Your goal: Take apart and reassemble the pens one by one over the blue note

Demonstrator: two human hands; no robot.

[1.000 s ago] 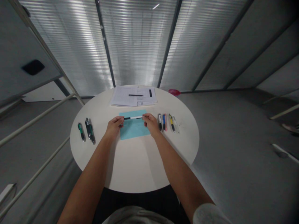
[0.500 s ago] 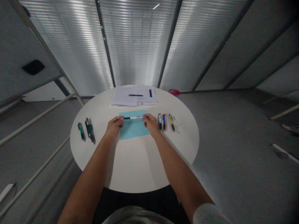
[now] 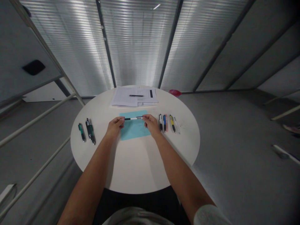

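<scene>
Pinching one pen (image 3: 133, 118) by its ends, left hand (image 3: 114, 127) and right hand (image 3: 152, 125), above blue sheet (image 3: 134, 132); left pens (image 3: 90, 132) and right pens (image 3: 164, 123) flank, papers (image 3: 124, 97) beyond.

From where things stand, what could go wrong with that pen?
The slim black-and-white pen is pinched only near its ends by the left hand and right hand, so it could slip and drop onto the teal sheet. The right hand also sits close to the row of pens and might knock them.
</scene>
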